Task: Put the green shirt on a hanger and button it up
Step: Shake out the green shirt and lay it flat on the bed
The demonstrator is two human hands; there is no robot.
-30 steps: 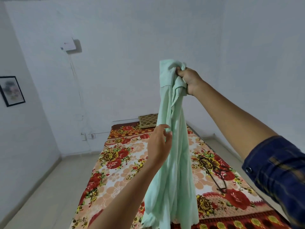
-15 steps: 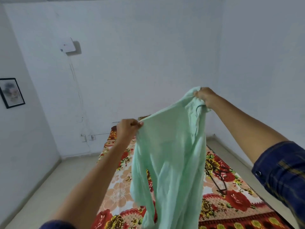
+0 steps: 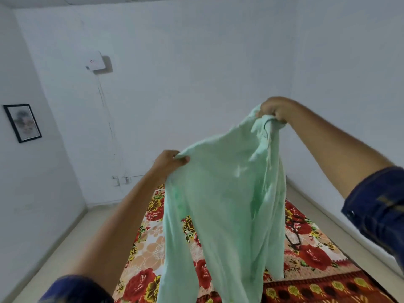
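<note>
Both hands raised over the floral bedspread [image 3: 153, 241]: left hand [image 3: 168, 162] and right hand [image 3: 273, 109] each pinch the green shirt [image 3: 223, 193], spread, unbuttoned. Hanger [image 3: 293, 237] on bed, unused; hanging and buttoning remain.

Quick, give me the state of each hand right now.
Left hand: closed, pinching the upper edge of the green shirt.
Right hand: closed, gripping the shirt's top, higher up.
</note>
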